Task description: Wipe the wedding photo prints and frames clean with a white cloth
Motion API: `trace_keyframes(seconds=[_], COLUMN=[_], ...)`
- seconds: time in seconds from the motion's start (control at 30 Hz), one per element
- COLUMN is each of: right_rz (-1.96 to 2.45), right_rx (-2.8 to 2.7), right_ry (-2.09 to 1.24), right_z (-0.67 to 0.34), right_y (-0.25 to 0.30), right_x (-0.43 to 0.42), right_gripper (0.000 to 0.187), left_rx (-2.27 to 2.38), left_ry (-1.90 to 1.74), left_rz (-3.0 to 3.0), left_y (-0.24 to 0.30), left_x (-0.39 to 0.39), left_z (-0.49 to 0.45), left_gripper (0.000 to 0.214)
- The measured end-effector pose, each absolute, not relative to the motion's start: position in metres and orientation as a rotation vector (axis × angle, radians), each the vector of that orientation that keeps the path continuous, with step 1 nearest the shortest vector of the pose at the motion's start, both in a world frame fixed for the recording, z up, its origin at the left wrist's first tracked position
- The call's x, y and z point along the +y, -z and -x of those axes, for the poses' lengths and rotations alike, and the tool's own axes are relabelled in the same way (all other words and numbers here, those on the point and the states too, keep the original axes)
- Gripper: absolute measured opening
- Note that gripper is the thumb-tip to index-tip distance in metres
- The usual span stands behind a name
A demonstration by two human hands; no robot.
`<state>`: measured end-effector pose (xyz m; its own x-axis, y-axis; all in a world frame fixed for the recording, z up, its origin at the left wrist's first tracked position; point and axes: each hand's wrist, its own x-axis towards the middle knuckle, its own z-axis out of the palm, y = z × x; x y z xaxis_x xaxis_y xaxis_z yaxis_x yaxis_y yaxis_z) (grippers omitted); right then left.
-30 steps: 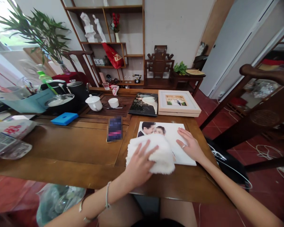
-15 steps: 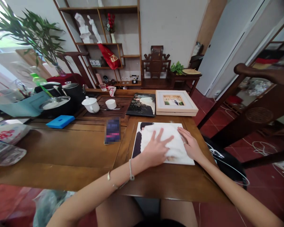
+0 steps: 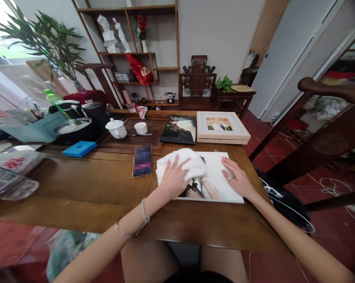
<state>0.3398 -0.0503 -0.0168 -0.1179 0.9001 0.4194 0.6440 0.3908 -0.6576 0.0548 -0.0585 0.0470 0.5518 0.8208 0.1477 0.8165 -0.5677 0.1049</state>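
My left hand point(image 3: 172, 181) lies flat with spread fingers on a white cloth point(image 3: 193, 164), pressing it against the left part of a photo panel point(image 3: 212, 188). The cloth hangs over the panel's left edge and hides its upper left. Part of a picture of people in black and white clothing shows below the cloth. My right hand point(image 3: 237, 177), with a ring on one finger, rests open on the panel's right edge. The panel lies flat on the wooden table point(image 3: 106, 184).
Behind the panel lie a dark photo panel point(image 3: 177, 129) and a pale framed photo point(image 3: 223, 129). To the left are a phone point(image 3: 142, 161), a lidded white cup point(image 3: 116, 129), a small white bowl point(image 3: 141, 128) and a blue block point(image 3: 79, 149). A wooden chair point(image 3: 322, 137) stands at right.
My left hand has slid the cloth left across the panel, uncovering its middle and right. My right hand stays at the right edge. The view has shifted slightly.
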Motion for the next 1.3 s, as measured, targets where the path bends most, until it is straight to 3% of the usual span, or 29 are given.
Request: trace_keyframes(seconds=[0.17,0.53,0.77,0.93,1.3], right_rz=[1.310,1.312,1.304,1.300,1.324], right_rx=[-1.850,-1.836,-1.839,-1.819,-1.808], right_ry=[-0.384,-0.400,-0.388,-0.380,-0.357], right_z=[-0.340,-0.341,-0.341,-0.340,-0.337], right_y=[0.018,0.020,0.022,0.022,0.023], right_x=[-0.047,-0.047,-0.045,-0.044,-0.045], right_gripper=[0.042,0.042,0.041,0.040,0.042], left_rx=[1.416,1.053,1.574,1.602,1.096], left_ry=[-0.272,-0.403,-0.239,-0.292,-0.232], left_rz=[-2.883,-2.964,-2.728,-2.816,-3.001], left_y=[-0.043,-0.025,-0.043,-0.046,-0.032], left_x=[-0.029,-0.155,-0.053,-0.012,-0.144], left_z=[-0.083,-0.100,-0.067,-0.067,-0.022], left_gripper=[0.031,0.021,0.030,0.036,0.011])
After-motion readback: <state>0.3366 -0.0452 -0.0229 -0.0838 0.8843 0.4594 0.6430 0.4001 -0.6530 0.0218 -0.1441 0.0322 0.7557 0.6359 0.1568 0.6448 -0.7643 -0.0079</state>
